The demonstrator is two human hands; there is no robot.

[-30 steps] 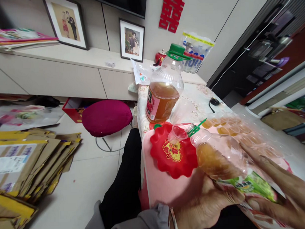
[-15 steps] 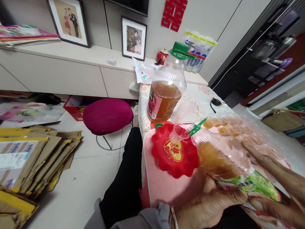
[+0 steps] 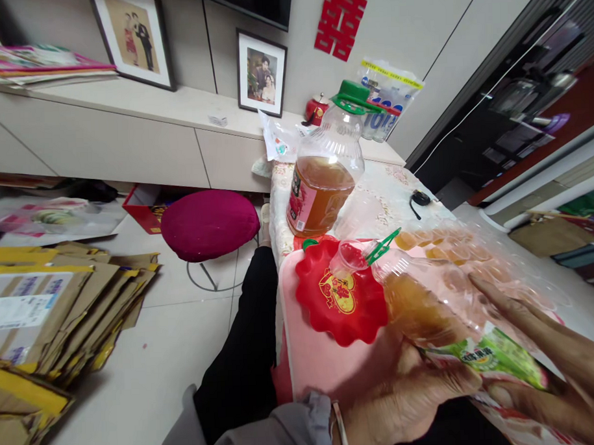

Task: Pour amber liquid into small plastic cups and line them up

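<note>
Both my hands hold a large clear plastic bottle (image 3: 426, 296) of amber liquid, tilted on its side with its open mouth over a red scalloped dish (image 3: 339, 299). My left hand (image 3: 405, 394) cups the bottle from beneath, fingers wrapped round it. My right hand (image 3: 550, 363) lies over the bottle's top and green label, fingers stretched along it. The bottle's green cap ring hangs by the neck. A second bottle (image 3: 324, 176) with a green cap stands upright behind the dish, about half full of the same liquid.
The dish sits on a pink tray (image 3: 321, 358) on a table with a lace cloth (image 3: 388, 200). Several small filled cups (image 3: 448, 243) lie behind the tilted bottle. A magenta stool (image 3: 209, 222) and flattened cardboard (image 3: 51, 302) occupy the floor to the left.
The view has shifted slightly; the bottle and both hands hold nearly the same pose over the red dish.
</note>
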